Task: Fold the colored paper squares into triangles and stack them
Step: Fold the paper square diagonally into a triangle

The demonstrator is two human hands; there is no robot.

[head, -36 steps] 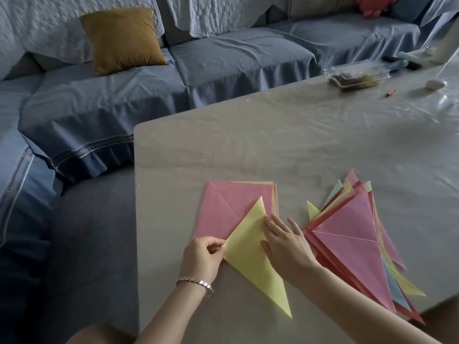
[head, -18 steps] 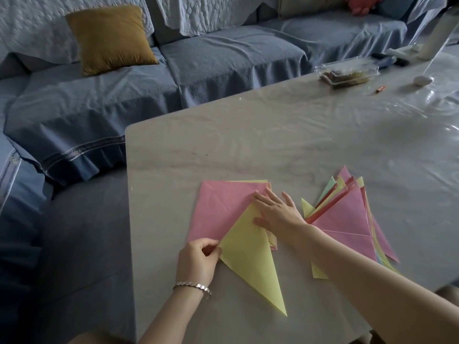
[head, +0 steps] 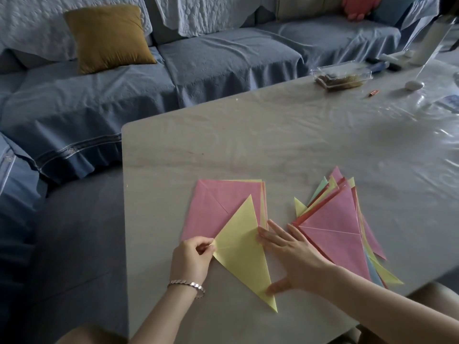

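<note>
The yellow triangle [head: 242, 254] lies on the near part of the desk [head: 248, 145]. Its upper tip overlaps the pile of unfolded squares [head: 211, 207], pink on top, and the stack [head: 332, 229] of finished triangles sits just beside it to the right. The left hand [head: 191, 259] pinches the triangle's left corner between thumb and fingertips. The right hand [head: 290, 261] is spread flat with straight fingers, its fingertips on the right edge and its thumb against the long lower edge. Pinched at one corner only, the two layers could shear apart and the crease spring open as the sheet is carried over. The desk wears a glossy clear cover [head: 397, 150], so light paper will likely skid when nudged. Dragging the tip across the pink sheet could shift that pile or pull its top square along. The stack is already fanned, with many tips poking out and its near end close to the desk's edge. The right forearm passes over that end, so a careless sweep might scatter it. No writing can be read: the papers are plain, and the clear box [head: 342, 76] at the far side seems to hold something brown, with any label too small to tell.
</note>
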